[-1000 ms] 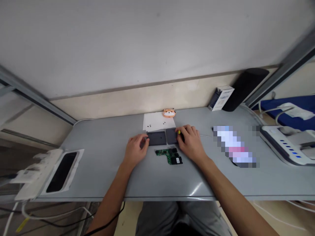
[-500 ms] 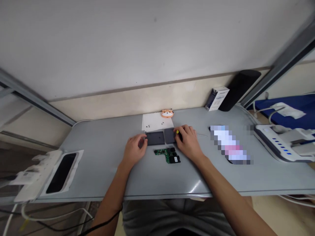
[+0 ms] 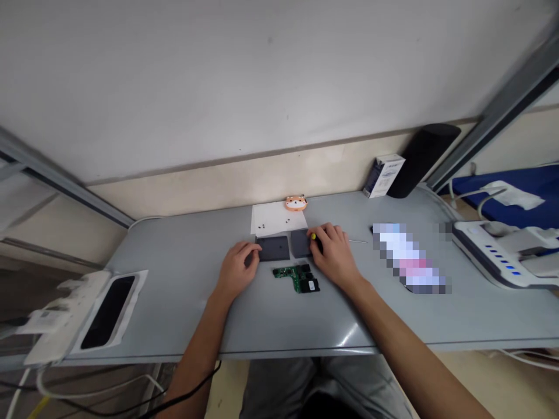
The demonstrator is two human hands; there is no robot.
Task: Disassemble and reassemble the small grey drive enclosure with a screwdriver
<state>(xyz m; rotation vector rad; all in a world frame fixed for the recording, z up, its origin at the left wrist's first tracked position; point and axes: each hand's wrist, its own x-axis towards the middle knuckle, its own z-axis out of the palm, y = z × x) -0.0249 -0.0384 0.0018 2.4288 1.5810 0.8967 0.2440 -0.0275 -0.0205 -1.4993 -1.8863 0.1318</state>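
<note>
My left hand (image 3: 239, 269) rests on the desk with its fingertips at the left edge of a dark flat case half (image 3: 274, 248). A second dark case half (image 3: 299, 243) lies just right of it, partly under the fingers of my right hand (image 3: 334, 254). That hand is closed round a screwdriver with a yellow end (image 3: 313, 237); its thin shaft (image 3: 358, 241) points right. Below the case halves lies a green circuit board (image 3: 297, 278) with black parts. Behind them, several tiny dark screws (image 3: 261, 226) sit on white paper (image 3: 273, 216).
An orange-and-white animal-faced item (image 3: 296, 203) sits on the paper's back edge. To the right are a phone with a blurred screen (image 3: 408, 256), a small box (image 3: 384, 176), a black cylinder (image 3: 423, 160) and a charging strip (image 3: 502, 256). A dark phone (image 3: 109, 311) lies at left.
The left case half now lies flatter beside my left fingertips, which have shifted slightly. My right hand keeps its hold on the screwdriver. The view has moved a little.
</note>
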